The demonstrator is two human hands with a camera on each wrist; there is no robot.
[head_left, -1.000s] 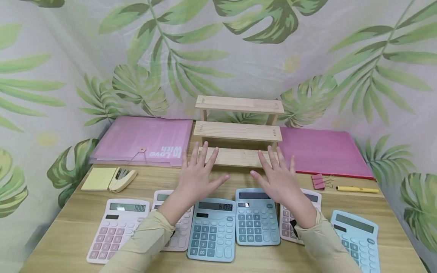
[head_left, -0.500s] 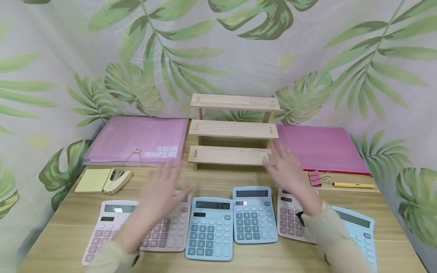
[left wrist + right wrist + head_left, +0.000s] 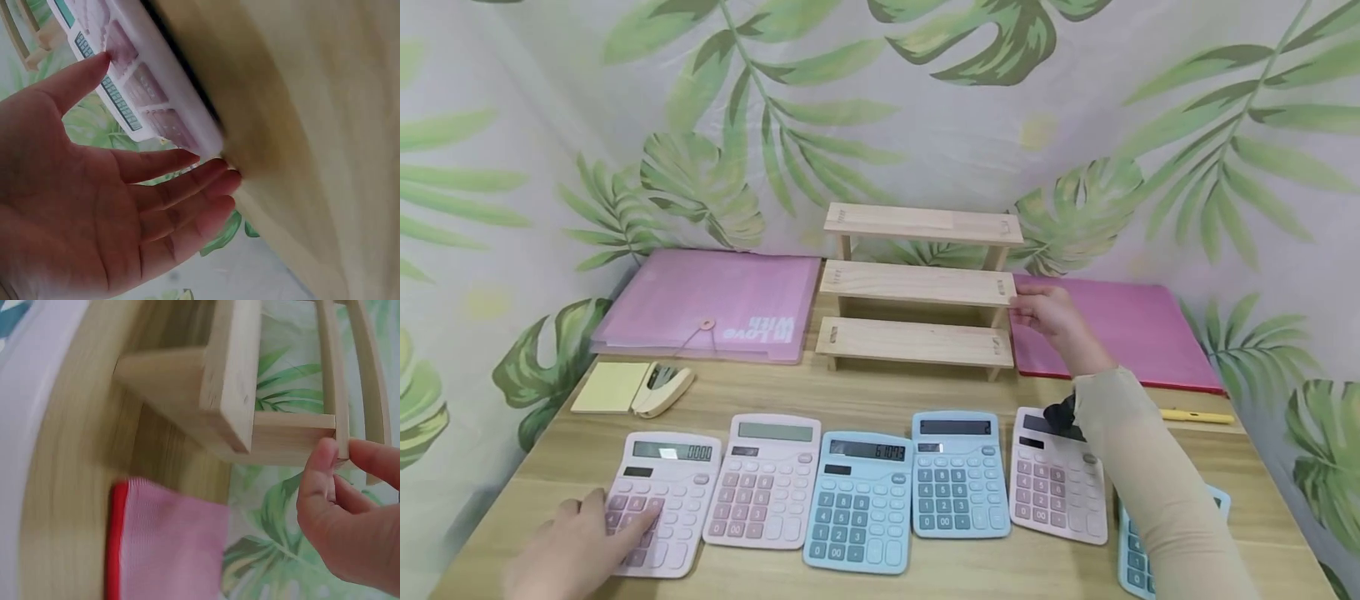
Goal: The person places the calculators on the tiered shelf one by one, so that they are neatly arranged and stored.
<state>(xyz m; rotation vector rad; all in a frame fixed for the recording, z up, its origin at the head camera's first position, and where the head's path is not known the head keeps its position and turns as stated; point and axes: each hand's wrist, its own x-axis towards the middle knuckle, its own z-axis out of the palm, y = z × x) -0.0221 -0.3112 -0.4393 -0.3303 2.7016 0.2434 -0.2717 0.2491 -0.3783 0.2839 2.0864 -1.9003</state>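
My right hand (image 3: pixel 1051 315) is at the right end of the three-tier wooden shelf (image 3: pixel 917 283). In the right wrist view, thumb and forefinger pinch the end of the middle board (image 3: pixel 335 394). Low at the left, my left hand (image 3: pixel 580 542) reaches to the leftmost pink calculator (image 3: pixel 681 483), whose display reads zeros. Its thumb rests on the keys, and the other fingers, only slightly bent, lie along the calculator's side edge in the left wrist view.
Right of that calculator stand another pink one (image 3: pixel 763 483), two blue ones (image 3: pixel 859 500) (image 3: pixel 961 475), a pink one (image 3: pixel 1056 483) and a blue one partly behind my right sleeve (image 3: pixel 1157 475). Folders (image 3: pixel 707 292) (image 3: pixel 1142 325), sticky notes (image 3: pixel 613 387), a stapler (image 3: pixel 664 392) and a yellow pen (image 3: pixel 1197 416) lie farther back.
Both hands were spread before the shelf. The left has moved down and left to the leftmost calculator; the right has moved up to the middle board's end and taken hold of it.
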